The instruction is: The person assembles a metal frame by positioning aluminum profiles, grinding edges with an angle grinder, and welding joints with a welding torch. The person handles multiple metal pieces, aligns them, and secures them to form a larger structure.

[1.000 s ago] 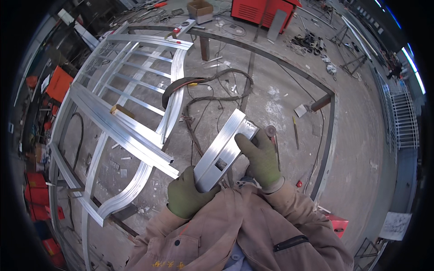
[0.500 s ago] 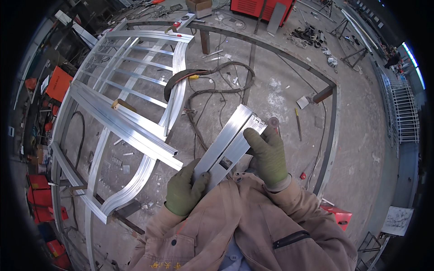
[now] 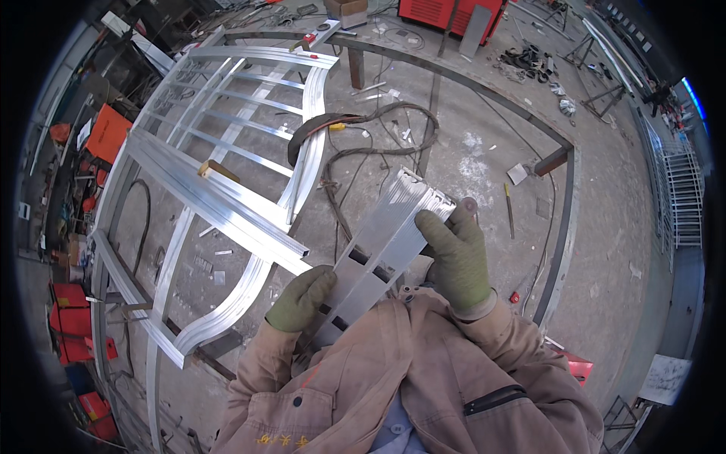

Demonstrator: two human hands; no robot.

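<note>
Across the front of my body lie two silvery aluminium profiles [image 3: 378,234] side by side, slanting from upper right to lower left. Their visible faces carry dark rectangular cut-outs, and fine ridges run near the far end. My right hand [image 3: 460,261], in a green glove, grips the far end with the thumb on top. At the left edge, lower down, is my left hand [image 3: 302,299], also gloved in green, with bent fingers closed against the profiles. The near ends are partly hidden by my jacket.
On the left, a curved aluminium gate frame [image 3: 265,91] with bars rests on a dark steel frame [image 3: 563,219]. Long profiles [image 3: 219,197] lie across it. A thick cable [image 3: 378,151] loops over the floor. Red machines [image 3: 446,11] stand behind; an orange box [image 3: 110,132] is far left.
The aluminium profiles have been turned in my hands, so faces with more cut-outs and a ridged end now show. My left hand has shifted slightly left and lower along their edge.
</note>
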